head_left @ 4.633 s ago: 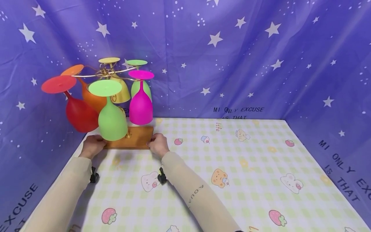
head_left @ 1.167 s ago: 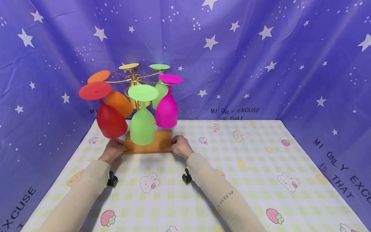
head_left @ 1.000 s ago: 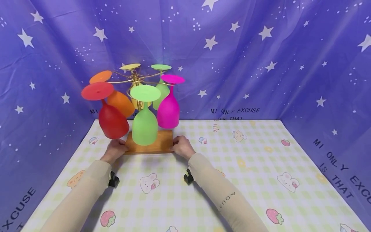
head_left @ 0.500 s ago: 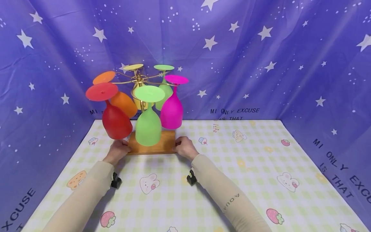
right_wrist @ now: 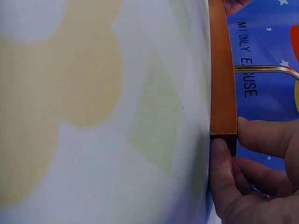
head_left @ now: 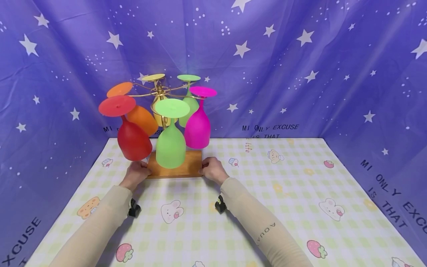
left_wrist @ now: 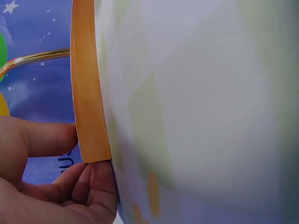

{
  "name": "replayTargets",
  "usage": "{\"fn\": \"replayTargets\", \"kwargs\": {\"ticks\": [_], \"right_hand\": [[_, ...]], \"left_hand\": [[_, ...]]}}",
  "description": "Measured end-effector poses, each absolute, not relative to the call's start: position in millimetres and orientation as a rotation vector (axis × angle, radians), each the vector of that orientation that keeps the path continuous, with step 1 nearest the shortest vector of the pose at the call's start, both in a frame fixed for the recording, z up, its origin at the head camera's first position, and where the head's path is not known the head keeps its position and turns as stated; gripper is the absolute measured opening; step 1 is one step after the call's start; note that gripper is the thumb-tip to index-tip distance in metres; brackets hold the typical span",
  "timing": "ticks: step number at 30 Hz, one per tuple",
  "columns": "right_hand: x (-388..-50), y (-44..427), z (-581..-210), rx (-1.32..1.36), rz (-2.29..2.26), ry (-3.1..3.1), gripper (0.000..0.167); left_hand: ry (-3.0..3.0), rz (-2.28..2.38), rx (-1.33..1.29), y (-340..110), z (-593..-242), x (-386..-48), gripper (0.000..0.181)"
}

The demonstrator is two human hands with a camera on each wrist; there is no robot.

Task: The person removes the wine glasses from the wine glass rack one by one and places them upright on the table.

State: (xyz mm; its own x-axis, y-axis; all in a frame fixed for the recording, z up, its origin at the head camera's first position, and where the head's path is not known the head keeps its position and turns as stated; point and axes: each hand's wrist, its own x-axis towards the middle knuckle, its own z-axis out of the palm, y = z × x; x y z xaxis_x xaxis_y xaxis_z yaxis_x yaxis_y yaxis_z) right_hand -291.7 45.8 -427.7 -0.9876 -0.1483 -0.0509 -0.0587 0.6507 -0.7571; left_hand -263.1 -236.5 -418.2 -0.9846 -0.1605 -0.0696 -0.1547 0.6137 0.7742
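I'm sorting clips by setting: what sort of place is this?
Probably a makeshift filming booth: starry drapes surround a cartoon-print table on three sides, and black wrist gear suggests recording.

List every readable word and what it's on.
"MI ONLY EXCUSE IS THAT": back curtain.
"MI": back curtain, further left; rest mostly hidden by glasses.
"MI ONLY EXCU", "IS THAT": right curtain, first line cut off.
"XCUSE": left curtain, cut off; letter below unclear.
"AQU": right sleeve; last letter unclear.
"life": tablecloth; mark before it unreadable.
Wrist views: partly covered pieces of the curtain wording.
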Motion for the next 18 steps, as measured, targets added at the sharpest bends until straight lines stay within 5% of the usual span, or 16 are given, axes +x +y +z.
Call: {"fn": "replayTargets", "kwargs": {"ticks": [18], "right_hand": [[-291.2, 45.1, -428.1, -0.152, -1.274, 2.744, 0.030]], "left_hand": [[-2.793, -1.362, 0.330, -235.1, -421.3, -262.2, 0.009]]}}
